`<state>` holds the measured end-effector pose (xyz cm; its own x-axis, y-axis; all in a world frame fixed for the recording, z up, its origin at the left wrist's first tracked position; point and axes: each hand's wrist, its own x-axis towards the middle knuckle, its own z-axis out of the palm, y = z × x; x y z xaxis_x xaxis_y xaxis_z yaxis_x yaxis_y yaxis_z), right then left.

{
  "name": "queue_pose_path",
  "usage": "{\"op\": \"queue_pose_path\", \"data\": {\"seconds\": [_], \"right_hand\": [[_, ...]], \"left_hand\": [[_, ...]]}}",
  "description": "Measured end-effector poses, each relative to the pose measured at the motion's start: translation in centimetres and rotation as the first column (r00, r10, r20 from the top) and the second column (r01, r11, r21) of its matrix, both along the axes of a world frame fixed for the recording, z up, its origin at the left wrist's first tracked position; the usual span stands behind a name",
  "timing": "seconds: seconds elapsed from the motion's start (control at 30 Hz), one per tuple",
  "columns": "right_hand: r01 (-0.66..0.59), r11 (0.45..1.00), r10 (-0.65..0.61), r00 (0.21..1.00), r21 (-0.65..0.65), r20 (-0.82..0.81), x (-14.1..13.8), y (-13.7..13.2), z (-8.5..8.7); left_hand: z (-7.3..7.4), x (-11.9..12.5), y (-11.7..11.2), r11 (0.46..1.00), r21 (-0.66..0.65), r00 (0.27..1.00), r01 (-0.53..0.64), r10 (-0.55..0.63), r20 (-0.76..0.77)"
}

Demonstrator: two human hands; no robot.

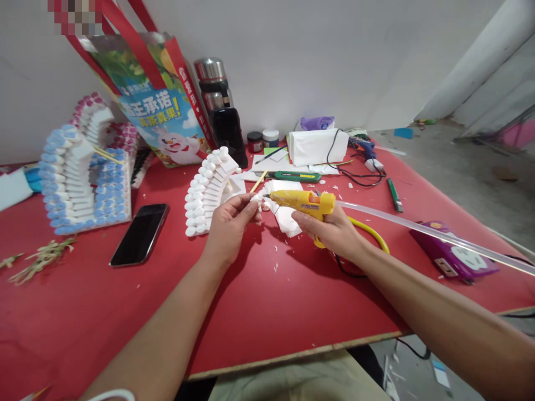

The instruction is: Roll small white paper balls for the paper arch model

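My right hand [332, 229] grips a yellow hot glue gun [304, 203] with a long clear glue stick [422, 227] running out of its back to the right. Its nozzle points left at a small white foam piece [256, 199] pinched in the fingers of my left hand [230, 223]. A thin wooden stick [259, 181] pokes up just behind that piece. A curved white model of foam strips and balls [207, 192] stands right behind my left hand. White paper scraps [286, 217] lie under the gun.
On the red table [251, 301]: a black phone [140, 234], a blue-and-white foam model [79, 178], a printed shopping bag [154, 106], a steel flask [211, 83], a tissue box [315, 146], a green knife [296, 176], a purple power strip [453, 255], dried sprigs [39, 259].
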<state>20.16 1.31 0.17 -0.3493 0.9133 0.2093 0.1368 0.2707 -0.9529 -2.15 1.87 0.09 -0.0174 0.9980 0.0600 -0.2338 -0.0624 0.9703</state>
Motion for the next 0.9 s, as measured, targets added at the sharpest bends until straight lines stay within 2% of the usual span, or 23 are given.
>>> {"op": "queue_pose_path", "data": {"seconds": [0.37, 0.6, 0.77, 0.9], "right_hand": [[-0.014, 1.0, 0.014, 1.0, -0.009, 0.014, -0.24, -0.25, 0.5], [0.034, 0.999, -0.034, 0.999, -0.017, -0.006, 0.08, 0.05, -0.2], [-0.001, 1.0, 0.0, 1.0, -0.025, -0.005, 0.07, 0.02, -0.02], [0.018, 1.0, -0.019, 1.0, -0.021, -0.01, 0.04, 0.18, -0.02]], "left_hand": [[0.33, 0.11, -0.01, 1.0, -0.025, 1.0, 0.001, 0.0, 0.031], [0.23, 0.16, -0.02, 0.999, -0.043, 0.999, 0.011, -0.009, 0.044], [0.05, 0.04, 0.01, 0.999, -0.032, 0.999, 0.026, -0.025, 0.023], [-0.04, 0.07, -0.05, 0.999, -0.034, 0.999, 0.037, -0.037, -0.002]]}}
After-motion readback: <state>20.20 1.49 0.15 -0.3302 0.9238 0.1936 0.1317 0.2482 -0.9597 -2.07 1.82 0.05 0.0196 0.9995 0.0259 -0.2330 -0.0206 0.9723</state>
